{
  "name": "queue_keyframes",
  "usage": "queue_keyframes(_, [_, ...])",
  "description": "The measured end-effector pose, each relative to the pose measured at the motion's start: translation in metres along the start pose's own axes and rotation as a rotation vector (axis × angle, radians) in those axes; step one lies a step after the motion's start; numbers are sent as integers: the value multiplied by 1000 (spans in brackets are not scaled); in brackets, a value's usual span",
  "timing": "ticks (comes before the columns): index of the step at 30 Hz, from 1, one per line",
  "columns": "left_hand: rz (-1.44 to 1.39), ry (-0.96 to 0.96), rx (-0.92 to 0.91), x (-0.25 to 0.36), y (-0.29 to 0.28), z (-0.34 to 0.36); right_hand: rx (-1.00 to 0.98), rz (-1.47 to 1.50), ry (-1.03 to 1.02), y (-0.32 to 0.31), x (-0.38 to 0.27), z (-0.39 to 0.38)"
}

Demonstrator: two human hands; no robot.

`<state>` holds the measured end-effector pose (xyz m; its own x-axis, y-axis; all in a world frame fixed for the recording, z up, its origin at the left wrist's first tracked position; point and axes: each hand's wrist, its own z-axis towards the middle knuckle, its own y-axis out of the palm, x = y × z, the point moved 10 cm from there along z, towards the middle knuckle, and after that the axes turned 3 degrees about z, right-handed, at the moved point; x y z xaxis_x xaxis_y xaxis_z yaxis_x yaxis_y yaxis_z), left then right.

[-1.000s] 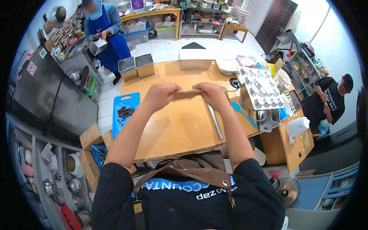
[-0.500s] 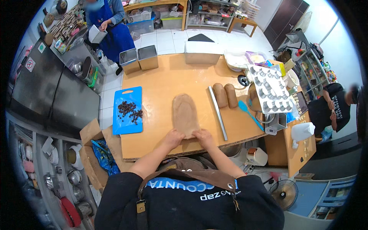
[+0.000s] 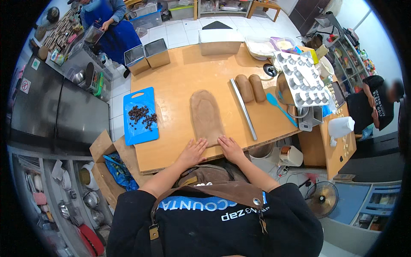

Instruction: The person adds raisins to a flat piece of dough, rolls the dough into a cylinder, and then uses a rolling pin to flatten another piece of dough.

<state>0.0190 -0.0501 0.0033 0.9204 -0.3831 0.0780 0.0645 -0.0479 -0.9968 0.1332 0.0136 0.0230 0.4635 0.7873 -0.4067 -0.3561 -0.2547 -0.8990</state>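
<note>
A long, flat oval of brown dough (image 3: 206, 112) lies on the wooden table in front of me, its narrow end near me. My left hand (image 3: 193, 152) rests at the left corner of that near end, fingers stretched out and touching the dough. On the opposite corner lies my right hand (image 3: 231, 150), also flat with fingers spread. Neither hand grips anything. Right of the dough are a straight metal rod (image 3: 243, 109) and two rolled dough logs, one (image 3: 245, 88) beside the other (image 3: 257, 88).
A blue cutting board (image 3: 145, 136) with dark bits lies left. Two loaf tins (image 3: 157, 55) and a longer tin (image 3: 220, 47) stand along the far edge. A blue spatula (image 3: 281, 109) and a cupped tray (image 3: 302, 79) are right. A person in a blue apron (image 3: 109, 30) holds a tin.
My fingers were curled at the dough's near edge; now they lie stretched out on its corners. The view has shifted slightly. The person at the far left has tilted the tin.
</note>
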Motion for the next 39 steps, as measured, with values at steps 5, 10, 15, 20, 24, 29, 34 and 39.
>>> queue_keyframes(5, [36,-47,71,0,-12,-9,78,-186,174,-11,-4,-16])
queue_keyframes(10, [-18,-102,13,-7,-6,-8,44,-233,224,-7,-5,-25])
queue_keyframes(15, [69,-54,34,-4,-10,-15,54,-260,227,-8,-10,-25])
queue_keyframes(20, [52,-98,-8,-7,-4,-21,17,-314,259,-1,-9,-28])
queue_keyframes(24, [63,-112,-27,-10,4,-28,20,-301,293,1,-13,-32])
queue_keyframes(29, [29,-137,-79,-11,10,-30,50,-311,339,-1,-17,-35])
queue_keyframes(34, [32,-166,-158,-8,13,-29,40,-313,369,1,-17,-37])
queue_keyframes(39, [44,-175,-160,-8,17,-31,32,-307,363,1,-17,-37])
